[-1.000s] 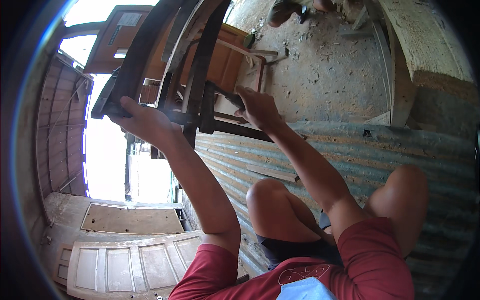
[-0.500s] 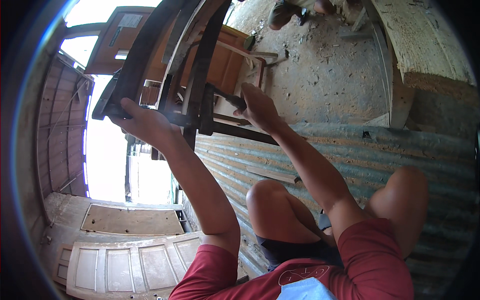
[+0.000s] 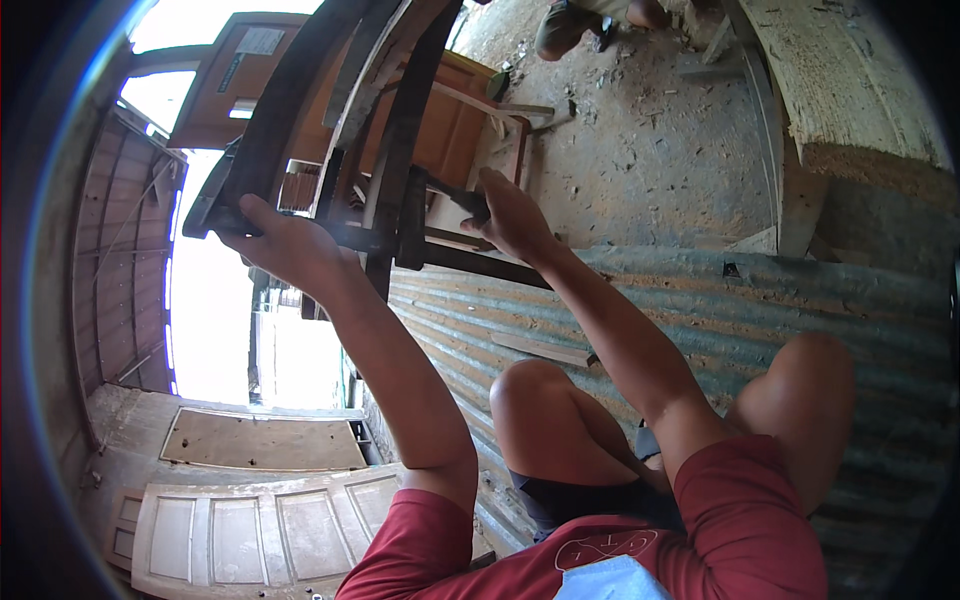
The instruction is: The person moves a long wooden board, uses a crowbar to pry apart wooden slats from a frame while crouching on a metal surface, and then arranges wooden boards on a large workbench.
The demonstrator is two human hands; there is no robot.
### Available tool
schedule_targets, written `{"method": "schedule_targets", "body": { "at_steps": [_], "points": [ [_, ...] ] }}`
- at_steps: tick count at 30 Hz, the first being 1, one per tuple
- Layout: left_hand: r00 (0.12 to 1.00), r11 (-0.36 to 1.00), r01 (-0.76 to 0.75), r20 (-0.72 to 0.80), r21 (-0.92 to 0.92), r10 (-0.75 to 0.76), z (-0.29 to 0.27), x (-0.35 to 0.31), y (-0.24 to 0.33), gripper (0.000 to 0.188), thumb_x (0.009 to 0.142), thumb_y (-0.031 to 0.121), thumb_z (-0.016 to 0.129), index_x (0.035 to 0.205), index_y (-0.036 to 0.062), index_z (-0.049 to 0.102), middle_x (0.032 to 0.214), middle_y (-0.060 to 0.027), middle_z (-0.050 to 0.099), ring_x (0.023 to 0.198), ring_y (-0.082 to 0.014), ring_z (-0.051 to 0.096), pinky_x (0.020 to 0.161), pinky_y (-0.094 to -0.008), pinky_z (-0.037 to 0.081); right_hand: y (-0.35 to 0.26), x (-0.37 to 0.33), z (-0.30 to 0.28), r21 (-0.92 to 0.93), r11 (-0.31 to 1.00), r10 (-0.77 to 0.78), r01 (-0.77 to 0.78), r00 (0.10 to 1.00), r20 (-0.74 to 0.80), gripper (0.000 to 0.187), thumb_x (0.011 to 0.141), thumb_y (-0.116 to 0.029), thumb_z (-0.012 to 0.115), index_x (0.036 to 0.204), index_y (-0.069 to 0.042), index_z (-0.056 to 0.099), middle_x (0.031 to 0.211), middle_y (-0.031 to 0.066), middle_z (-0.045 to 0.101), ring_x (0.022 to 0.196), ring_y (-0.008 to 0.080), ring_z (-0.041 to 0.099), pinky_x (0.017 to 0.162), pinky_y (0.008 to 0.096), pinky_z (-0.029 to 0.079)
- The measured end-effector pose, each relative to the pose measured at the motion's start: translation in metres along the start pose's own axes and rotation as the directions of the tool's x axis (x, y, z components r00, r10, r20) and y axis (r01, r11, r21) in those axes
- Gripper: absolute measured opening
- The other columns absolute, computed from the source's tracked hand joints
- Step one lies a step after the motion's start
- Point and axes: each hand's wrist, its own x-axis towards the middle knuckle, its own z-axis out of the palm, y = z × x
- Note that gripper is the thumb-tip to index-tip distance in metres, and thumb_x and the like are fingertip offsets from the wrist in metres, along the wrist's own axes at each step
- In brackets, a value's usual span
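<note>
A dark metal bar clamp (image 3: 411, 222) spans several upright dark wooden boards (image 3: 275, 110) at the upper left. My left hand (image 3: 296, 255) is wrapped round the clamp near its left end, thumb up against a board; its other fingers are mostly hidden underneath. On the other side, my right hand (image 3: 515, 222) grips the clamp's dark handle, with the fingers curled around it. The clamp's bar (image 3: 485, 266) runs on to the right below that hand. A paler board edge (image 3: 355, 115) stands between the dark boards.
Corrugated metal sheeting (image 3: 640, 295) lies beside my bent knees, with a loose wood strip (image 3: 545, 348) on it. A thick timber (image 3: 850, 90) juts in at the upper right. Panelled doors (image 3: 260, 535) lean at lower left. Another person's leg (image 3: 562, 30) shows at the top.
My right hand has shifted very slightly left with its grip on the handle kept. My left hand and the boards look the same.
</note>
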Motion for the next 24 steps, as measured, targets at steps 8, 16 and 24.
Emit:
{"method": "schedule_targets", "body": {
  "at_steps": [8,16,24],
  "points": [
    [1.000,1.000,-0.004,-0.014,0.005,0.004,0.001,-0.001,-0.002,0.070,0.106,0.042,0.036,0.159,0.0042,0.011,0.155,-0.0288,0.029,0.139,-0.0437,0.044,0.110,-0.0499,0.050,0.015,0.012,-0.012,0.136,0.985,0.068,-0.111,0.957,0.283,0.042,0.089,-0.030,0.077,0.107,-0.002,0.052,0.093,0.0179,0.066,0.089,0.0307,0.066,0.078,0.0430,0.049],
    [0.999,1.000,0.030,-0.018,0.001,-0.030,0.000,-0.002,0.002,0.068,0.107,0.041,0.036,0.159,0.0045,0.013,0.156,-0.0268,0.030,0.140,-0.0426,0.043,0.112,-0.0516,0.046,0.001,0.001,-0.001,0.266,0.948,0.137,-0.174,0.979,0.152,0.036,0.087,-0.024,0.078,0.105,0.000,0.057,0.089,0.0175,0.067,0.085,0.0330,0.068,0.074,0.0420,0.049],
    [1.000,0.999,0.006,-0.017,-0.032,-0.007,0.000,-0.003,0.003,0.066,0.107,0.038,0.038,0.159,0.0042,0.015,0.154,-0.0264,0.033,0.140,-0.0414,0.043,0.114,-0.0521,0.044,-0.005,-0.007,0.005,0.025,1.000,0.002,0.003,0.981,-0.195,0.038,0.089,-0.034,0.075,0.104,-0.002,0.062,0.088,0.0158,0.067,0.081,0.0348,0.066,0.074,0.0433,0.050]
  ]
}}
